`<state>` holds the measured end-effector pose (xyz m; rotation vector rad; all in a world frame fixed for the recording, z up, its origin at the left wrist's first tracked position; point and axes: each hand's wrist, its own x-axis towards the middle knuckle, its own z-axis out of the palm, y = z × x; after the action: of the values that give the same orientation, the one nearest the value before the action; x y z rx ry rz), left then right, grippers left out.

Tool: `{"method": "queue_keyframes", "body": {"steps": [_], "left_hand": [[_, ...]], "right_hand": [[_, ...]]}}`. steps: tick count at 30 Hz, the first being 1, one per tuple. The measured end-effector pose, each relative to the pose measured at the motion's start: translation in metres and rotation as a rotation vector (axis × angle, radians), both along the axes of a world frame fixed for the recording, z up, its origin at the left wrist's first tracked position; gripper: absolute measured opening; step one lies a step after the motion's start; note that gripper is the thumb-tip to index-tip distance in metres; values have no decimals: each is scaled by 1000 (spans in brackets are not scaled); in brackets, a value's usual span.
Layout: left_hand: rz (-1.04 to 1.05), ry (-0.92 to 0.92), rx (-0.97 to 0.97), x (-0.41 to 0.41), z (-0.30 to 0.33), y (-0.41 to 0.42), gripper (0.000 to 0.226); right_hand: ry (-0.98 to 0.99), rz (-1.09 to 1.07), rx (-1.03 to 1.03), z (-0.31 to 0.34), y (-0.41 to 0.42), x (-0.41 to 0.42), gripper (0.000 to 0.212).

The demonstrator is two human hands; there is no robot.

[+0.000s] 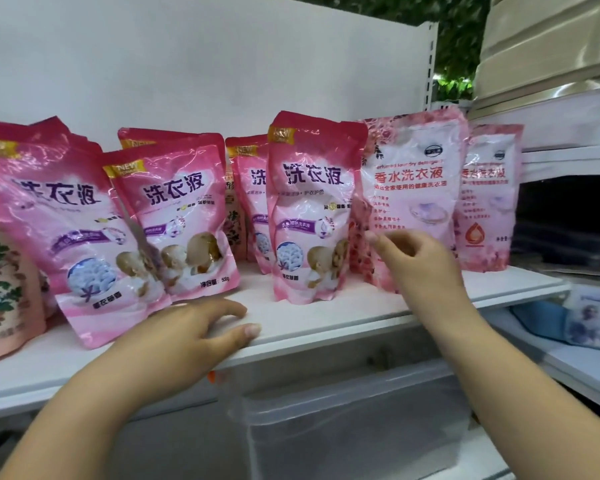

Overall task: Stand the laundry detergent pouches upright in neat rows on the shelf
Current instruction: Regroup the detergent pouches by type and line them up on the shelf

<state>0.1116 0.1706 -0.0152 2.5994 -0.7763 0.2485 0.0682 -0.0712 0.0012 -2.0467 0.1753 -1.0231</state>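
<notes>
The right hand (418, 261) reaches up to the rose-patterned pouch (409, 188), which stands upright near the right end of the white shelf (326, 317). Its fingers are curled against the pouch's lower front (whether that grip actually pinches the film cannot be told through the blur). The left hand (187, 337) lies flat on the shelf's front edge, fingers relaxed and holding nothing, just before the leaning pink pouch (184, 216). A second rose pouch (487, 199) stands behind and to the right. An upright pink pouch (310, 209) stands just left of the right hand's pouch, touching it. At the far left a large pink pouch (49, 216) tilts forward.
</notes>
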Motion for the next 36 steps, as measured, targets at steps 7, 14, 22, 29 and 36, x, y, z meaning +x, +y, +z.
{"method": "queue_keyframes", "body": {"steps": [7, 14, 22, 29, 36], "left_hand": [[5, 4, -29, -1, -1, -1, 65], [18, -20, -9, -3, -2, -1, 72], [31, -12, 23, -6, -1, -1, 71], [16, -44, 4, -6, -2, -2, 45], [289, -428, -568, -15, 24, 40, 38]], "right_hand": [[234, -290, -41, 1, -26, 12, 113], [257, -90, 82, 5, -49, 5, 109], [229, -84, 124, 3, -49, -2, 102], [-82, -108, -194, -5, 20, -13, 73], [178, 444, -167, 27, 114, 33, 61]]}}
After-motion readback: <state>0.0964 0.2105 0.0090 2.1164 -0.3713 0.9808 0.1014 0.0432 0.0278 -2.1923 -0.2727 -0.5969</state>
